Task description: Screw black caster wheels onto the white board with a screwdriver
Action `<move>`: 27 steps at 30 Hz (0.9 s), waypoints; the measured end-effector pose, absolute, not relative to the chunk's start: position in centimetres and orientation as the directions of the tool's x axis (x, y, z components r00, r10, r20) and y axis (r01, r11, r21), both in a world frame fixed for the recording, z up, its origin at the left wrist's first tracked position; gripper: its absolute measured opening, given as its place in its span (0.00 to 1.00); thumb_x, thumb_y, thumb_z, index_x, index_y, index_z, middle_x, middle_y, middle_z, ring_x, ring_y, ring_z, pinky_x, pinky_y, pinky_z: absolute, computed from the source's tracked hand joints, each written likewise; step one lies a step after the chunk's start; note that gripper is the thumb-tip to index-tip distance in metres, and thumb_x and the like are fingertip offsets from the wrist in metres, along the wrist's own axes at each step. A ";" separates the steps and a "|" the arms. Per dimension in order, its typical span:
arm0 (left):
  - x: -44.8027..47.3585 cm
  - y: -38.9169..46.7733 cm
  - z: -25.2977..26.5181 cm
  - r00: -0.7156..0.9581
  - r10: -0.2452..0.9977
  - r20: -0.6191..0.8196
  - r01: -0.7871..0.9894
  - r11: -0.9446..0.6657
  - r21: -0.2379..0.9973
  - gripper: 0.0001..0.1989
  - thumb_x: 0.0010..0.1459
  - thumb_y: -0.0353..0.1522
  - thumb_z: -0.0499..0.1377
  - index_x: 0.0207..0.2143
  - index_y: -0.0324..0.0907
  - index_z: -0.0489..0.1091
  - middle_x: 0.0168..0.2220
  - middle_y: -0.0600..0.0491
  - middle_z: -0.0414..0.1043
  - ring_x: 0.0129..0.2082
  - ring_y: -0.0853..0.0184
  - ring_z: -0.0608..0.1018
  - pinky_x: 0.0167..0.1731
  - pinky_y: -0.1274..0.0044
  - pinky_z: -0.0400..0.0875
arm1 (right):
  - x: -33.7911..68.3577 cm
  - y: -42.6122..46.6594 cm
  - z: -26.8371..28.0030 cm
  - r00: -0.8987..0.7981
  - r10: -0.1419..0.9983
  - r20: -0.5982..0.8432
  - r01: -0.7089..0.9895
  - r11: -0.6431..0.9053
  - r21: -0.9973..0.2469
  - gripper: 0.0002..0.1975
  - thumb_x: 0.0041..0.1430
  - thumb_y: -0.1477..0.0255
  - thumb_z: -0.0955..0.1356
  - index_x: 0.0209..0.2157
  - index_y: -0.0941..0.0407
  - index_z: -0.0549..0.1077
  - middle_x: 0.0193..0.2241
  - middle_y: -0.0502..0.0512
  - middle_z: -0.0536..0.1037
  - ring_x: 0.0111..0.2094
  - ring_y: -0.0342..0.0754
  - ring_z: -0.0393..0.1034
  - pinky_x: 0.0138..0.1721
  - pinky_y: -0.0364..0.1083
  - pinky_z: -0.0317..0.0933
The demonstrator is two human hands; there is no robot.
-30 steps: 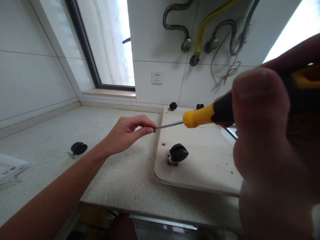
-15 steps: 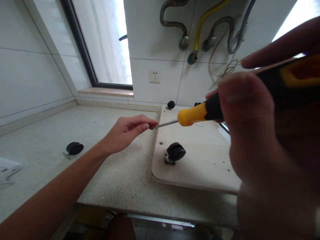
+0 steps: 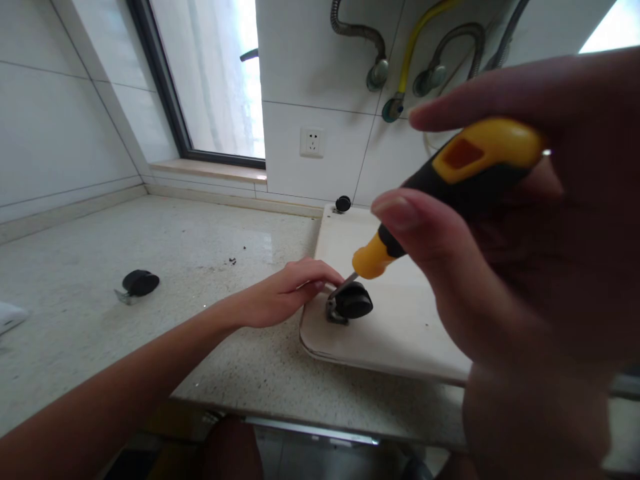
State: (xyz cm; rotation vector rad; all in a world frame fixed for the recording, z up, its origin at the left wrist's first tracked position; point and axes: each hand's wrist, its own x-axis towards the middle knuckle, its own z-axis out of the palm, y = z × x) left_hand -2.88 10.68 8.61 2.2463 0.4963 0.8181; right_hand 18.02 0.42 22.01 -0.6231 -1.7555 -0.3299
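My right hand (image 3: 450, 247) is wrapped around a yellow-and-black screwdriver (image 3: 373, 257), thumb along its handle and index finger raised off it. Its metal shaft slants down to the mounting plate of a black caster wheel (image 3: 354, 301) at the near left corner of a white board (image 3: 395, 347). My left hand (image 3: 285, 293) reaches in from the left, its fingers pinched close to the screwdriver's tip beside that plate. Whatever sits between those fingertips is hidden. The board lies on the speckled countertop (image 3: 240, 360).
A loose caster (image 3: 140, 283) lies on the counter at left, with small dark screws (image 3: 233, 261) further back. Another caster (image 3: 343, 203) stands at the board's far corner. Behind are a wall socket (image 3: 312, 143), a window (image 3: 210, 80) and several pipes with valves (image 3: 379, 72).
Both hands have come nearer and lower. The screwdriver tip has gone from above the board's left edge to the near caster's plate, and the handle is tilted more steeply.
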 end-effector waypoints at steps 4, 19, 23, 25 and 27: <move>-2.9 10.4 8.2 0.730 0.562 0.389 0.123 -0.667 0.735 0.15 0.77 0.31 0.55 0.57 0.48 0.80 0.59 0.49 0.83 0.61 0.54 0.81 0.69 0.58 0.69 | 17.9 0.2 21.9 -0.371 0.285 0.884 0.635 0.772 0.017 0.16 0.72 0.67 0.77 0.55 0.38 0.75 0.47 0.42 0.73 0.41 0.35 0.71 0.40 0.36 0.68; -2.8 10.9 7.1 0.754 0.581 0.307 0.138 -0.597 0.790 0.19 0.77 0.33 0.55 0.64 0.47 0.78 0.66 0.45 0.78 0.70 0.51 0.74 0.76 0.51 0.61 | 17.7 1.3 21.4 -0.303 0.284 0.909 0.626 0.779 -0.035 0.15 0.71 0.49 0.74 0.55 0.34 0.80 0.43 0.47 0.83 0.50 0.55 0.83 0.40 0.49 0.78; -2.8 10.8 7.0 0.749 0.574 0.331 0.126 -0.614 0.779 0.19 0.77 0.33 0.56 0.64 0.48 0.78 0.65 0.46 0.78 0.70 0.52 0.75 0.76 0.52 0.62 | 17.8 1.3 21.1 -0.368 0.274 0.889 0.626 0.779 0.019 0.16 0.69 0.63 0.78 0.54 0.31 0.80 0.48 0.41 0.81 0.37 0.45 0.75 0.41 0.46 0.72; -2.7 10.7 7.1 0.756 0.570 0.322 0.126 -0.608 0.784 0.20 0.77 0.32 0.55 0.65 0.49 0.78 0.65 0.47 0.79 0.70 0.51 0.74 0.76 0.52 0.62 | 17.9 1.3 21.1 -0.385 0.265 0.884 0.622 0.782 0.037 0.20 0.68 0.65 0.79 0.56 0.29 0.79 0.47 0.41 0.80 0.36 0.44 0.73 0.39 0.45 0.70; -2.7 10.6 7.3 0.758 0.578 0.302 0.137 -0.593 0.793 0.20 0.77 0.32 0.55 0.66 0.49 0.78 0.66 0.47 0.79 0.71 0.51 0.74 0.76 0.51 0.63 | 17.9 1.2 21.1 -0.385 0.275 0.881 0.629 0.776 0.033 0.22 0.70 0.65 0.78 0.59 0.27 0.77 0.47 0.42 0.79 0.37 0.45 0.73 0.39 0.46 0.70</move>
